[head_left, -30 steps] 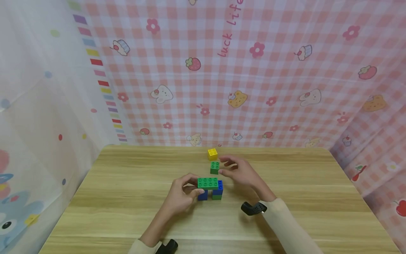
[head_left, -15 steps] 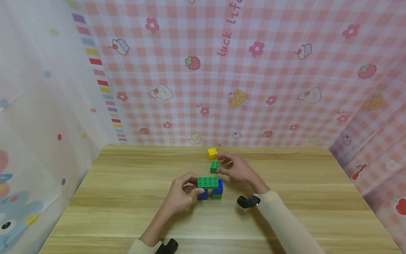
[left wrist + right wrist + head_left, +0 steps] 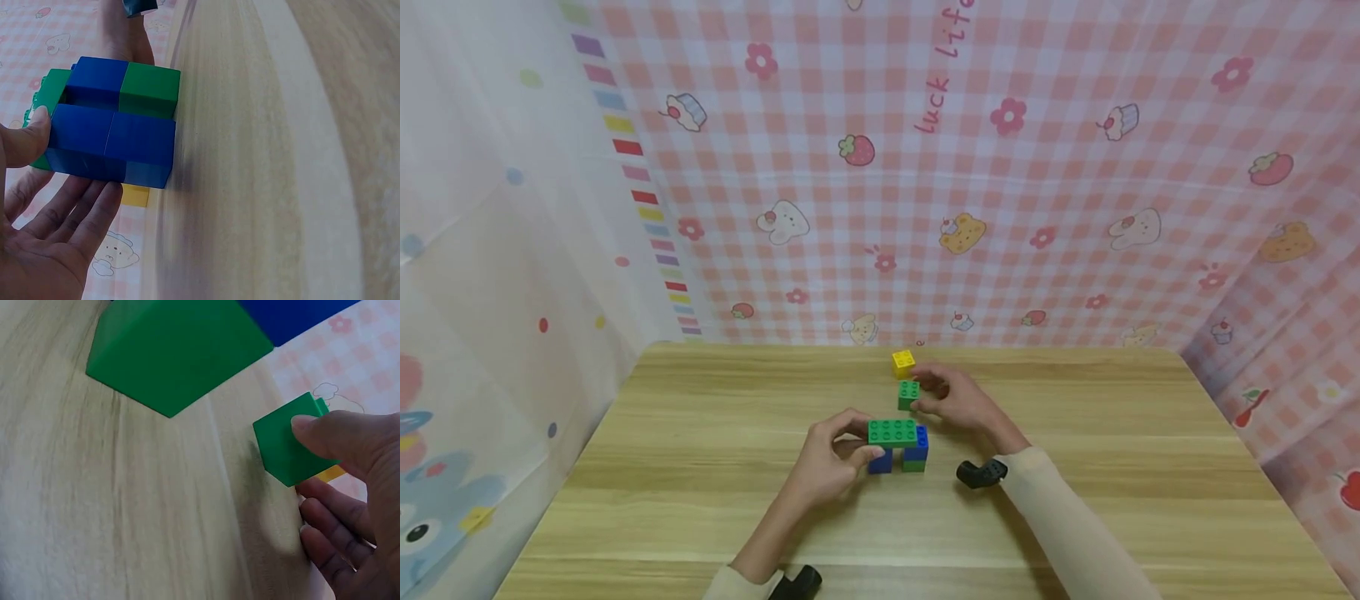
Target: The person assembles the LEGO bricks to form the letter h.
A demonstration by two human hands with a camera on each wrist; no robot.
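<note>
Left hand gripping the block stack, right hand pinching small green block

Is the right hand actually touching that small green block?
Touching. The right wrist view shows the right hand with its thumb pressed on the small green block.

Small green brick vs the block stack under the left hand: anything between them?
Nothing. Head view shows only bare table between the small green brick, pinched by the right hand, and the block stack held by the left hand.
</note>
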